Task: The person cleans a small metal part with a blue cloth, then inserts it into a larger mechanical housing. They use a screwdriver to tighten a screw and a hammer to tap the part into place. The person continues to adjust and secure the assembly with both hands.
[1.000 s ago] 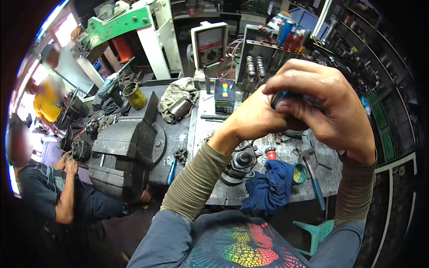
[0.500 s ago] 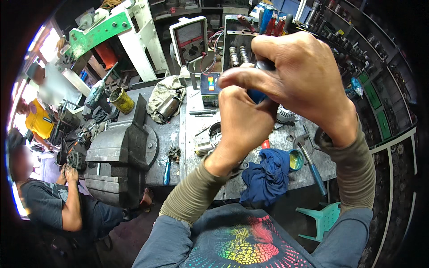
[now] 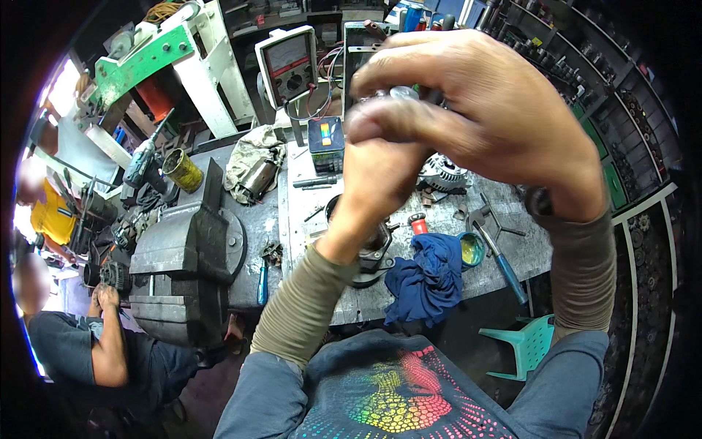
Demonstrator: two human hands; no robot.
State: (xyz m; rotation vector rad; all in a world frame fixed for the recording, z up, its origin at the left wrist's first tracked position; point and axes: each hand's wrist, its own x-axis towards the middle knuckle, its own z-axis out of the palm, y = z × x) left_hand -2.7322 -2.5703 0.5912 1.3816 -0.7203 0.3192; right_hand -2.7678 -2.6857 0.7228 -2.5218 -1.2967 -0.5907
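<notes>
Raised high over the bench, my right hand [image 3: 490, 110] curls its fingers and thumb around a rounded grey handle end [image 3: 404, 93]. My left hand [image 3: 376, 179] is closed just below it, its fingers mostly covered by the right. The rest of the held tool is hidden. Beneath my hands lie an alternator [image 3: 442, 174], an opened motor housing [image 3: 373, 252] and a red-capped piece [image 3: 418, 223]. A crumpled blue cloth [image 3: 428, 282] lies at the bench's near edge, beside a tub of yellowish grease [image 3: 470, 250] and a blue-handled hammer [image 3: 501, 256].
Left stands a large vise [image 3: 172, 256], with a blue screwdriver [image 3: 262, 284] beside it. A battery [image 3: 325, 143] and an analog meter [image 3: 290, 66] are farther back. A co-worker's hands [image 3: 107, 296] hold a round metal part at far left. A green stool [image 3: 523, 347] stands below right.
My right hand has shifted up and left, its fingers now reaching farther over the handle end. The view has moved slightly, so the bench appears farther left and more of the alternator shows.
</notes>
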